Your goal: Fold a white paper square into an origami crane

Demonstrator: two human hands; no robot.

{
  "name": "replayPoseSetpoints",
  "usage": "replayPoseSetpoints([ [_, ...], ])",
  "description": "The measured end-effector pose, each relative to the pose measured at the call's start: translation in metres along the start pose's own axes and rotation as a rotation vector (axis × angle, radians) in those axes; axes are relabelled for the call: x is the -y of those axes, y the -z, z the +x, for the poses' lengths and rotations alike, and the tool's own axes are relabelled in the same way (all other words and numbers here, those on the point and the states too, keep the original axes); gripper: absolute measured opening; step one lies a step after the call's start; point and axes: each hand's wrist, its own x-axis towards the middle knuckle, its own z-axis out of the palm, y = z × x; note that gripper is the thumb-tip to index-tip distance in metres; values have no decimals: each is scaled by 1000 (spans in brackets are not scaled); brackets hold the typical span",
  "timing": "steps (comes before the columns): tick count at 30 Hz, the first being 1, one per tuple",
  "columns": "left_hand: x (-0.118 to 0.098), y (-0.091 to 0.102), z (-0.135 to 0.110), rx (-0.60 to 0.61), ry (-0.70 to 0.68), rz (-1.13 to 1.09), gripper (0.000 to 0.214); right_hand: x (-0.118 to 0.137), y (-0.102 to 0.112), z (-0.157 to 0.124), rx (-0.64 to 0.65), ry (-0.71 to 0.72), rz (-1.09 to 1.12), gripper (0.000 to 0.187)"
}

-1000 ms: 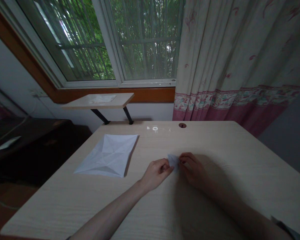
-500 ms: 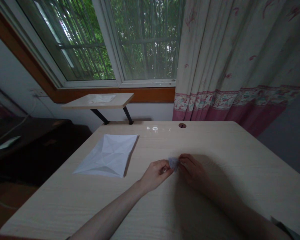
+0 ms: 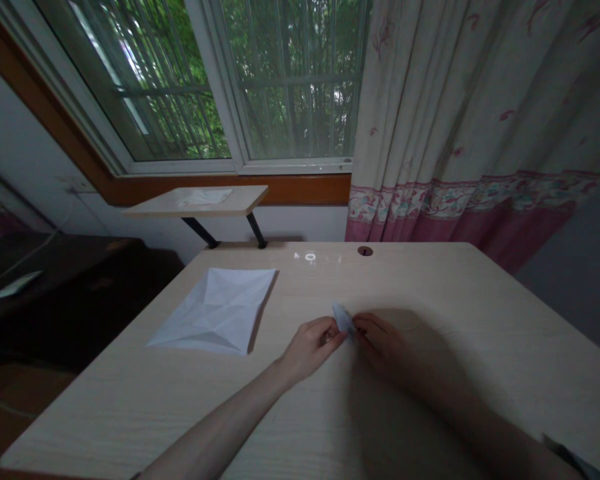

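Observation:
Between my hands, over the middle of the table, is a small piece of folded white paper (image 3: 343, 319), standing up as a narrow point. My left hand (image 3: 314, 343) pinches its left side between thumb and curled fingers. On the other side my right hand (image 3: 381, 339) has its fingertips closed at the paper's right edge. The fingers hide the paper's lower part, so its full shape cannot be made out. A larger creased sheet of white paper (image 3: 225, 310) lies to the left of my hands, its right edge slightly raised.
A pale wood table (image 3: 300, 400) spreads under my arms, with a round cable hole (image 3: 365, 251) at its back edge. A small raised shelf (image 3: 250, 197) carries some crumpled white paper (image 3: 207, 197). Behind are a window and a patterned curtain (image 3: 430, 200); a dark surface (image 3: 75, 267) stands left.
The small folded paper has turned from a wider, flatter face to a narrow upright point. My right fingertips have shifted slightly down and left. The large sheet has not moved.

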Motion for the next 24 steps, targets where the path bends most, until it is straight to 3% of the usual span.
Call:
replayPoseSetpoints([
  [9,0,2,2,1,-4,-58,28,12,13,8,154,-63,179,35],
  [14,0,2,3,15,0,-76,27,12,7,8,176,-169,221,38],
  [24,-1,4,2,30,-6,-63,19,15,12,12,139,-152,274,32],
])
